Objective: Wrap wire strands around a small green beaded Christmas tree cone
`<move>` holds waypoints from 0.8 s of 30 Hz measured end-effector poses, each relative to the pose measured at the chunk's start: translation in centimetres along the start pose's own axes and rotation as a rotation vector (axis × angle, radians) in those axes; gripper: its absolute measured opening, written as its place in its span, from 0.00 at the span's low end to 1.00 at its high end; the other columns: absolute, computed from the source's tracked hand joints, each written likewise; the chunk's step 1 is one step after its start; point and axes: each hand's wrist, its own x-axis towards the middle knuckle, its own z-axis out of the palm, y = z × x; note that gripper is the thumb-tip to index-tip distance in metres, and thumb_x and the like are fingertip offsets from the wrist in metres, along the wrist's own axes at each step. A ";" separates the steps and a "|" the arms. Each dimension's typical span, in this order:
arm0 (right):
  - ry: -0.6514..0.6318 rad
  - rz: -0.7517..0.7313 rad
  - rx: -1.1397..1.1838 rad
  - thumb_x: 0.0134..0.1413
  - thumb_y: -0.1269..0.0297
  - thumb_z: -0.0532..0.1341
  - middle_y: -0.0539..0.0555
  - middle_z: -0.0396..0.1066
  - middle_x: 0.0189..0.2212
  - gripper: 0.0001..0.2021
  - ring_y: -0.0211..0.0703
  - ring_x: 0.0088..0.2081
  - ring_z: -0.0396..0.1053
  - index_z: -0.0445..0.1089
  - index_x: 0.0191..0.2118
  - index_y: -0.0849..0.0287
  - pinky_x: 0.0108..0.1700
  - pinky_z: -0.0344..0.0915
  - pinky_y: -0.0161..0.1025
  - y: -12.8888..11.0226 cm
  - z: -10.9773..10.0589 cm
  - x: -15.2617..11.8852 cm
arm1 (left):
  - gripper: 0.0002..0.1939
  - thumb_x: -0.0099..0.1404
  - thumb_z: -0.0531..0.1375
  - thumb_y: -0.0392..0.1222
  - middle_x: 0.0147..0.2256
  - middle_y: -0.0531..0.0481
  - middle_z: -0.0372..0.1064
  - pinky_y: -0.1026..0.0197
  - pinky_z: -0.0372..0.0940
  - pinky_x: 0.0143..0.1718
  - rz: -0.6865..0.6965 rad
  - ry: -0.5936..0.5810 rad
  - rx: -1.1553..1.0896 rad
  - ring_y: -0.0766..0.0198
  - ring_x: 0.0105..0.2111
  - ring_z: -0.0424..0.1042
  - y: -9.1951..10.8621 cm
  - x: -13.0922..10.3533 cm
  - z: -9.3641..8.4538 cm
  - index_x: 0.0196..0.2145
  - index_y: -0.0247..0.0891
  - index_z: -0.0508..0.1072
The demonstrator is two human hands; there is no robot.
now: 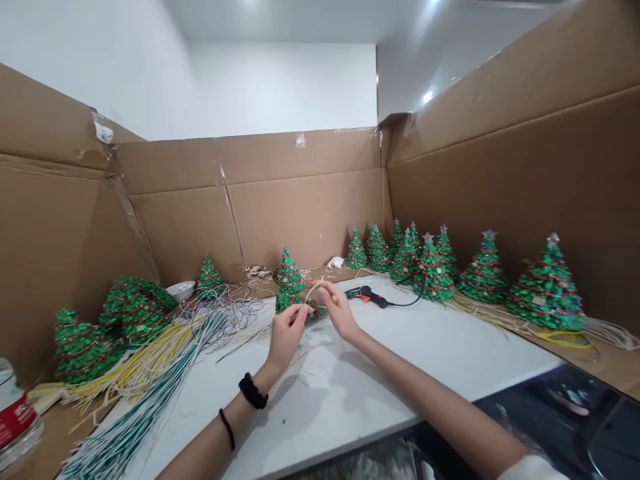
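My left hand (289, 331) pinches one end of a thin pale yellow strand (313, 291) over the white board (390, 380). The strand bends in a small arc toward my right hand (340, 312), whose fingers are closed around its other end. Just behind my hands stands a small green Christmas tree (289, 272) with red garland, its lower part partly hidden by them. A black glue gun (369, 295) with an orange trigger lies on the board to the right of my right hand.
Bundles of yellow strands (145, 350) and teal strands (165, 387) lie at left, near a decorated tree (83, 347), a white bowl (181, 291) and a bottle (15, 420). Several star-topped trees (434, 270) line the right side. Cardboard walls (305, 207) enclose the table.
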 end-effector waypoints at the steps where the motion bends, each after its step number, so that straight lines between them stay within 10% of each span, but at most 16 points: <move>1: 0.022 0.020 0.020 0.56 0.46 0.50 0.49 0.60 0.24 0.21 0.37 0.28 0.58 0.69 0.37 0.60 0.31 0.56 0.32 -0.1 0.0 0.1 | 0.19 0.59 0.55 0.54 0.14 0.61 0.47 0.68 0.42 0.15 0.002 -0.004 0.019 0.74 0.14 0.46 -0.2 -0.1 0.1 0.31 0.33 0.72; 8: 0.075 0.100 0.077 0.54 0.45 0.52 0.46 0.52 0.17 0.22 0.34 0.22 0.51 0.68 0.29 0.61 0.25 0.50 0.32 0.2 0.0 0.4 | 0.19 0.59 0.54 0.54 0.12 0.61 0.48 0.68 0.43 0.16 -0.054 -0.070 0.059 0.73 0.13 0.47 -0.8 -0.1 0.1 0.29 0.34 0.71; 18: -0.329 0.185 0.115 0.52 0.41 0.51 0.45 0.55 0.16 0.25 0.33 0.21 0.52 0.66 0.28 0.62 0.25 0.50 0.32 -0.3 0.4 0.3 | 0.19 0.59 0.53 0.57 0.12 0.60 0.55 0.68 0.48 0.17 -0.143 -0.168 -0.183 0.73 0.13 0.52 -1.3 0.1 0.1 0.29 0.36 0.66; 24: -0.145 0.132 0.000 0.53 0.40 0.49 0.45 0.52 0.15 0.26 0.33 0.20 0.50 0.66 0.29 0.61 0.23 0.48 0.32 0.4 -0.2 0.6 | 0.21 0.58 0.54 0.59 0.12 0.63 0.47 0.68 0.46 0.17 -0.154 -0.219 -0.174 0.74 0.13 0.47 -1.9 0.4 0.1 0.30 0.36 0.66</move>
